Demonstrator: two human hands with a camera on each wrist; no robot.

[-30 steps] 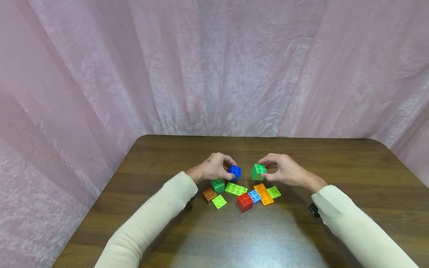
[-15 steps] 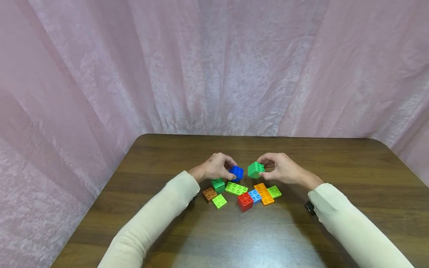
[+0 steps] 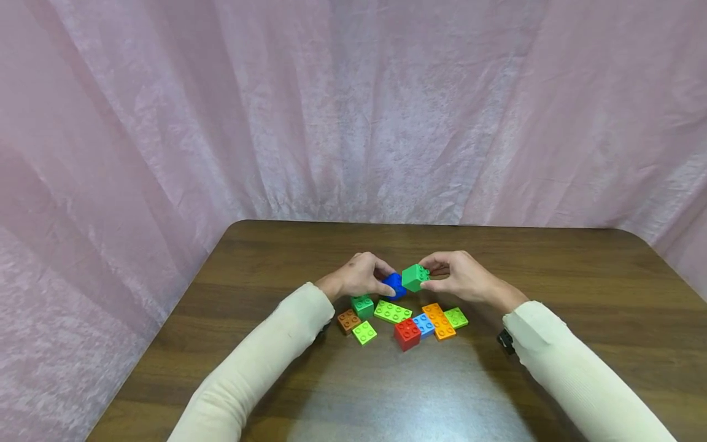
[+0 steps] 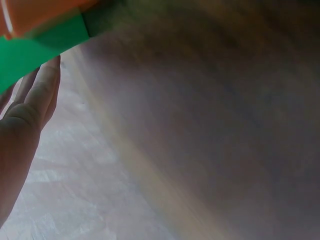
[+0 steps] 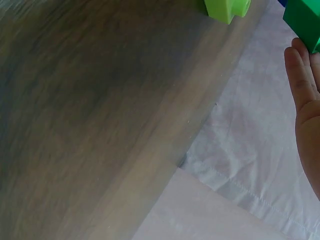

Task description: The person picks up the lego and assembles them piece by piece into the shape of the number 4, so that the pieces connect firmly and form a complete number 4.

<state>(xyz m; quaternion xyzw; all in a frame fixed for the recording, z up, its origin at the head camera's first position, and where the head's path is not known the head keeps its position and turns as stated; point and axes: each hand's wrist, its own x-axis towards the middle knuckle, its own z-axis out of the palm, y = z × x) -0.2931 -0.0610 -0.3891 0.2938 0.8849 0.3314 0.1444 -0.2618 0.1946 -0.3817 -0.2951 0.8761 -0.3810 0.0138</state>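
In the head view my left hand (image 3: 361, 275) pinches a blue toy brick (image 3: 394, 286) between thumb and fingers. My right hand (image 3: 463, 276) grips a bright green brick (image 3: 414, 278), tilted so that its studs face right, toward the palm. The two bricks are very close; whether they touch I cannot tell. Below the left hand sits a darker green brick (image 3: 362, 306), with a lime 2x4 brick (image 3: 393, 312) to its right. The right wrist view has the held green brick (image 5: 306, 22) above the fingers (image 5: 301, 80), at the right edge.
Nearer me on the wooden table (image 3: 353, 393) lie a brown brick (image 3: 348, 320), a lime square plate (image 3: 364, 333), a red brick (image 3: 407, 334), a light blue brick (image 3: 424, 325), an orange brick (image 3: 439, 321) and another lime piece (image 3: 456, 317). A pink curtain (image 3: 353, 110) hangs behind.
The right hand has moved left with the green brick, turning it so its studs face more to the right. The left hand has shifted slightly right with the blue brick, narrowing the gap.
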